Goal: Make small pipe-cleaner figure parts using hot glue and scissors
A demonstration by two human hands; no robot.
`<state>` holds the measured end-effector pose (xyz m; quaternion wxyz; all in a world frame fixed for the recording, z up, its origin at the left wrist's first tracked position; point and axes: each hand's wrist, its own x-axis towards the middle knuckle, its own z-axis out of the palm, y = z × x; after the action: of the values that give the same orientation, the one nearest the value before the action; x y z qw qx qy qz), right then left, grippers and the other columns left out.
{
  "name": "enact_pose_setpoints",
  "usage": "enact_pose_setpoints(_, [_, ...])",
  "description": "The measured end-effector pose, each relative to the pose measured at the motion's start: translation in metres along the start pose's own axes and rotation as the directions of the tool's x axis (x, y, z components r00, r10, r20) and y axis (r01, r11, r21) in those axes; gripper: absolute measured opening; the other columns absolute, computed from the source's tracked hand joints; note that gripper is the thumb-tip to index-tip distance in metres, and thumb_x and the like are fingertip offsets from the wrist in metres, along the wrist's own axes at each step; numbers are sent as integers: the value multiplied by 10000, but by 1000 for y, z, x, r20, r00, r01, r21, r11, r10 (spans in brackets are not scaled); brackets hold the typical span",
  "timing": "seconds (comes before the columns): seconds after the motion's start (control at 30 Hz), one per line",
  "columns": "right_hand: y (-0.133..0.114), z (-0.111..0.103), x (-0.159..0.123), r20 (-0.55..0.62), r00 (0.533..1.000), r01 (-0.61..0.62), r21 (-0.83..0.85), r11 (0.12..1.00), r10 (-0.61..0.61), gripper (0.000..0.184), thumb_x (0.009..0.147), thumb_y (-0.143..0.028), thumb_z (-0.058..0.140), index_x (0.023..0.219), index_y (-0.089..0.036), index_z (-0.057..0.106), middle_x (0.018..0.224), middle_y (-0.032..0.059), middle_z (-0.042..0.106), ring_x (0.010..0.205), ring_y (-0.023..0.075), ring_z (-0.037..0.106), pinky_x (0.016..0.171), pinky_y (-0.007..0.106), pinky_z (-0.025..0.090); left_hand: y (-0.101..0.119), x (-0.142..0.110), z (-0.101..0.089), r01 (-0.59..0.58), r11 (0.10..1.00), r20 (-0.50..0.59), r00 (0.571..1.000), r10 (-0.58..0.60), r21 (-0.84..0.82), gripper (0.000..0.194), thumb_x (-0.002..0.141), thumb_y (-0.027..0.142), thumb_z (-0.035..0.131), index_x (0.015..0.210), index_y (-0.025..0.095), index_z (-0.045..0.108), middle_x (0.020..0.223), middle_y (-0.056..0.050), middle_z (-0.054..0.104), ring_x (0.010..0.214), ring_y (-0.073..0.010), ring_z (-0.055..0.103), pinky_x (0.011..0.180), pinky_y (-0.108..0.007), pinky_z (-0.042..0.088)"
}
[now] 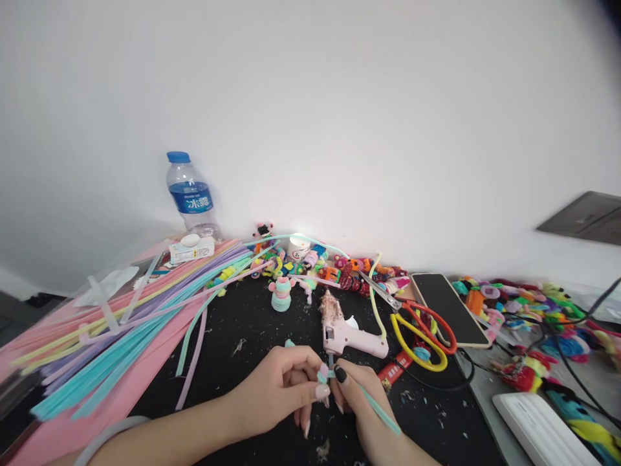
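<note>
My left hand [291, 388] pinches a small pink and mint pipe-cleaner piece [323, 372] between thumb and fingers. Close against it, my right hand [361, 395] is closed on a mint pipe cleaner [378, 411], whose loose end trails over the hand to the lower right. The two pieces meet at the fingertips; whether they are joined I cannot tell. Just beyond my hands lies a pink glue gun [354, 338] on its side, its nozzle end crusted brown. A mint and pink pipe-cleaner figure [281, 294] stands behind, left of the glue gun.
Pastel pipe cleaners [160, 323] fan out at the left, near a water bottle [190, 194]. Scissors [420, 333] with red and yellow handles and a phone [451, 310] lie at the right. Several finished figures line the wall, and black cables [553, 330] cross the right side.
</note>
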<state>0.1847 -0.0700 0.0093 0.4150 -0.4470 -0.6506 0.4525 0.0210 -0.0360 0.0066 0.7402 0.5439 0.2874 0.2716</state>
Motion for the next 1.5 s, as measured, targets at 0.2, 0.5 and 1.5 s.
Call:
enact_pose_setpoints(0.2, [-2,1,0,6,1000,3,-23,1000,-3,448,936,-409,319,545,-191,336,521,-47,346,484,92,333,480,221,278,0,0,3,10,997,-61,998,-14,-73,150,765,240,639,800,125,550,662,-15,648,463,-97,599,465,-188,458])
enact_pose_setpoints(0.5, [-1,0,-3,26,998,53,-141,989,-50,448,949,-409,278,567,-191,366,534,-38,390,492,99,393,497,225,303,0,2,1,42,989,-78,996,-53,-139,228,728,291,679,718,125,523,627,-29,651,499,-138,630,504,-235,484])
enact_pose_setpoints(1.5, [-1,0,-4,82,984,174,-234,957,-159,428,947,-330,297,592,-171,474,544,-16,429,490,101,427,480,220,309,-2,-1,2,41,981,-106,994,-22,189,112,736,224,630,696,138,570,581,-15,656,560,-152,647,526,-206,465])
